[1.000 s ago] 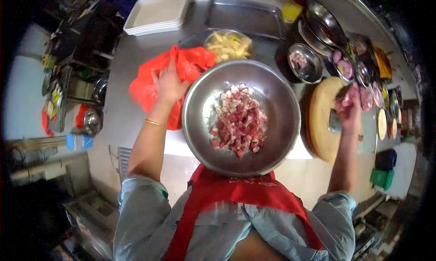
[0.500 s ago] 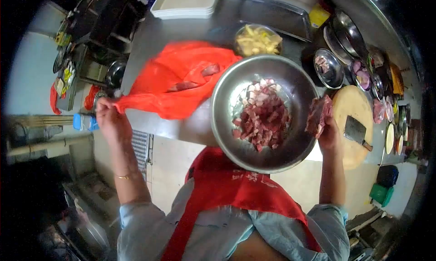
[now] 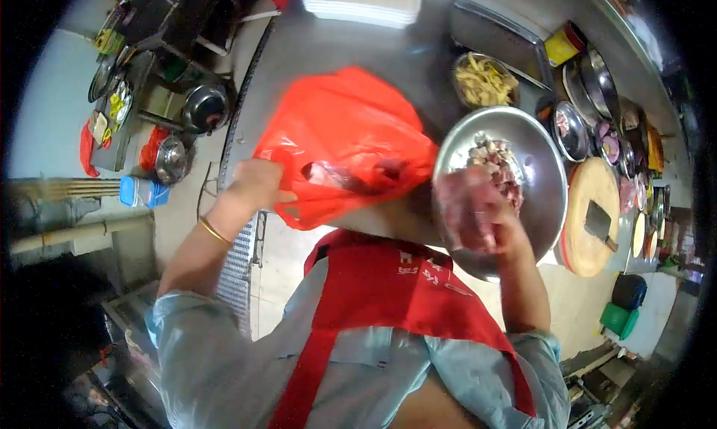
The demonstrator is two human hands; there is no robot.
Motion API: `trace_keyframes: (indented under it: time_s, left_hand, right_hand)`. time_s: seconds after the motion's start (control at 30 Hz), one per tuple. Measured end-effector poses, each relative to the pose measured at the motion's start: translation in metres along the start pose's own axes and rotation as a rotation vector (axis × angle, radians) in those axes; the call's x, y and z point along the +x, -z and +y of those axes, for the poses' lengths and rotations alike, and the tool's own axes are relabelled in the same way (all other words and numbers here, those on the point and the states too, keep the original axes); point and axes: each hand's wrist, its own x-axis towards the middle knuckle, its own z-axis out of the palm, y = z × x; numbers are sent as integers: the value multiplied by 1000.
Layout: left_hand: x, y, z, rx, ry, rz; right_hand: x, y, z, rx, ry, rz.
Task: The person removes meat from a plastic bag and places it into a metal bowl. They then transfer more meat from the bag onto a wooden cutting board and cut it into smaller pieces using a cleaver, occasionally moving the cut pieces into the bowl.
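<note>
My left hand (image 3: 258, 186) is closed on the near left edge of a red plastic bag (image 3: 351, 119), which lies on the steel counter. Through an opening in the bag, some meat (image 3: 325, 175) shows. In my right hand (image 3: 508, 231) is a slab of raw meat (image 3: 467, 205), blurred by motion, held over the left side of a large steel bowl (image 3: 541, 182). Diced meat (image 3: 500, 164) lies inside that bowl, partly hidden behind the slab and my hand.
A round chopping board (image 3: 590, 182) with a cleaver (image 3: 600, 221) on it stands right of the bowl. Behind are a bowl of yellowish pieces (image 3: 485, 78), a metal tray (image 3: 497, 37) and stacked white trays (image 3: 362, 0). Several bowls line the right side.
My right hand has carried the meat slab left, from the bowl's right rim to over its left side. My left hand has moved in toward the bag, which is now bunched up.
</note>
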Motion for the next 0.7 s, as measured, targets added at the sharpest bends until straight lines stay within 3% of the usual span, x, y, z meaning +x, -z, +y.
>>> trace_keyframes:
  time_s: [0.07, 0.13, 0.2, 0.3, 0.33, 0.4, 0.43, 0.47, 0.5, 0.53, 0.6, 0.63, 0.7]
  left_hand:
    - [0, -12, -5, -78, 43, 8]
    - [5, -18, -1, -207, 69, 78]
    - [12, -20, -11, -327, 1, 257]
    - [24, -6, -23, -473, -25, 443]
    - [25, 4, -26, -511, -18, 486]
    - [29, 21, -20, -486, 27, 433]
    - [34, 24, -13, -434, 33, 460]
    - [38, 29, -7, -380, 37, 484]
    - [44, 39, -5, -361, 91, 351]
    - [55, 30, -9, -232, 99, 412]
    - [73, 2, -17, 37, 110, 530]
    - [69, 9, -17, -147, 133, 395]
    - [70, -9, -26, -188, 151, 408]
  right_hand:
    - [50, -33, 14, 125, -310, -226]
    - [102, -48, 60, 123, -462, -243]
    - [136, -69, 68, 23, -543, -201]
    - [182, -47, 70, -2, -538, -134]
    - [200, -53, 57, 18, -407, -266]
    - [235, -2, 21, -285, -376, -75]
    - [249, -27, 1, -269, -173, -275]
    - [261, -21, -8, -276, -151, -43]
    - [274, -16, -17, -278, -125, 190]
    - [275, -14, -29, -403, -121, 81]
    - [292, 19, -26, -779, -123, 167]
    - [290, 31, -14, -1123, 44, 180]
    - [283, 48, 4, -1794, 419, 211]
